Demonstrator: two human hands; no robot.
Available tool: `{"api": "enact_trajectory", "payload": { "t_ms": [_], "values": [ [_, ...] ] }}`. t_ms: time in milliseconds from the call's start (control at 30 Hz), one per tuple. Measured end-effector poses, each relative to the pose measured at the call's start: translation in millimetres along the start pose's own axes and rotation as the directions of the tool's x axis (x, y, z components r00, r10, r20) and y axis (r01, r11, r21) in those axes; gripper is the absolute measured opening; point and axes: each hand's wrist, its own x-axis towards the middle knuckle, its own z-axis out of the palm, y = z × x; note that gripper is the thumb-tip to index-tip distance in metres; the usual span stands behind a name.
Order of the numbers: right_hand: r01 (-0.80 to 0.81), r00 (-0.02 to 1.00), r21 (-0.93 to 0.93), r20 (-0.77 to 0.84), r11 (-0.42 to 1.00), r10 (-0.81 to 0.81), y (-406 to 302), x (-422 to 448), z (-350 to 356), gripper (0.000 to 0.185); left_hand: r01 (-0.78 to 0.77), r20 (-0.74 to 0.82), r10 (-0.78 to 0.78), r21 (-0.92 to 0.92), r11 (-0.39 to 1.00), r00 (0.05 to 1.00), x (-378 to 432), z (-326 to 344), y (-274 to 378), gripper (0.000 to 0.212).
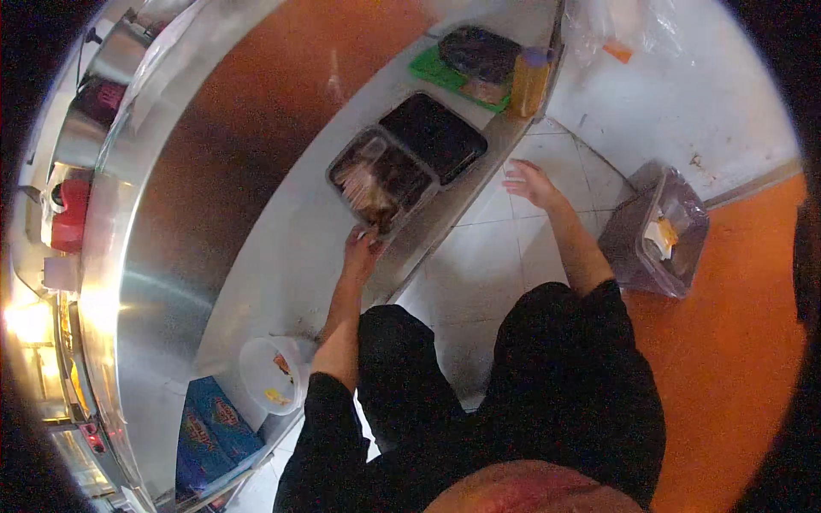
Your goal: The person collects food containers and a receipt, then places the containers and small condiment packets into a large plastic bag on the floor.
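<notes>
On a low steel shelf (256, 269) before me sits a clear-topped plastic container (383, 183) with brown and pale contents that I cannot make out. My left hand (363, 247) has its fingers closed at the container's near corner. Touching the container's far side is a black rectangular tray (436, 136), dark inside. My right hand (531, 183) is held above the tiled floor, just off the shelf's edge, fingers apart and nothing in them.
Farther along the shelf are a green board (442, 72), a dark bundle (480, 54) and a yellowish container (530, 83). A clear round tub (253, 359) and a blue box (215, 442) stand at lower left. A lined waste bin (619, 221) stands right, by the orange surface (737, 308).
</notes>
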Motion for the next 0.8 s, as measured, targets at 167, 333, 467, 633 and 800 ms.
{"api": "enact_trajectory", "payload": {
  "t_ms": [167, 333, 467, 633, 800],
  "values": [
    [0.041, 0.997, 0.038, 0.063, 0.998, -0.043, 37, -86, -50, 0.062, 0.451, 0.272, -0.613, -0.879, 0.155, 0.742, 110, 69, 113, 0.067],
    [-0.089, 0.978, 0.067, -0.186, 0.994, 0.100, 93, -170, -99, 0.059, 0.594, 0.226, -0.717, -0.740, 0.314, 0.660, 168, 134, 118, 0.050],
    [-0.334, 0.885, -0.131, -0.385, 0.933, 0.263, 98, -214, -76, 0.055, 0.424, 0.076, -0.667, -0.823, 0.377, 0.741, 200, 136, 50, 0.034],
    [-0.238, 0.885, -0.258, -0.455, 0.936, 0.100, 158, -307, -145, 0.058, 0.447, 0.271, -0.691, -0.891, 0.084, 0.670, 242, 230, 97, 0.028],
    [-0.053, 0.979, -0.491, -0.197, 0.869, -0.051, 110, -284, -139, 0.039, 0.018, -0.105, -0.157, -0.775, 0.632, 0.982, 311, 142, 30, 0.065]
  ]
}}
